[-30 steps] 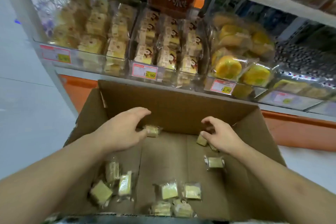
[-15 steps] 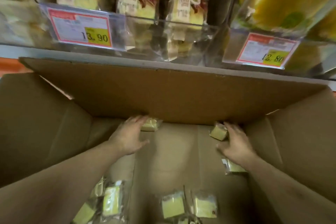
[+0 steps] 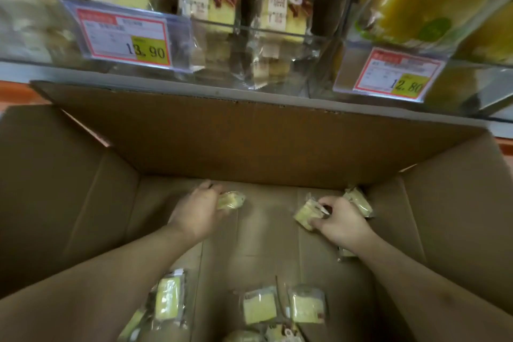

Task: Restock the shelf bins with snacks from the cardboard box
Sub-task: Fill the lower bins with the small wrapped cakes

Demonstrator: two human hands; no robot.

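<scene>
I see my left grip curled round one snack pack deep in the cardboard box; my right grip pinches another pack, a third pack just beyond it.

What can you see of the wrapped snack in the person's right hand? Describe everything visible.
The snack is a pale yellow, cake-like wedge sealed in clear, crinkled wrap. It lies tilted near the far right of the cardboard box floor. The right hand grips it, fingers curled over its right side. Another wrapped piece lies just behind that hand.
</scene>
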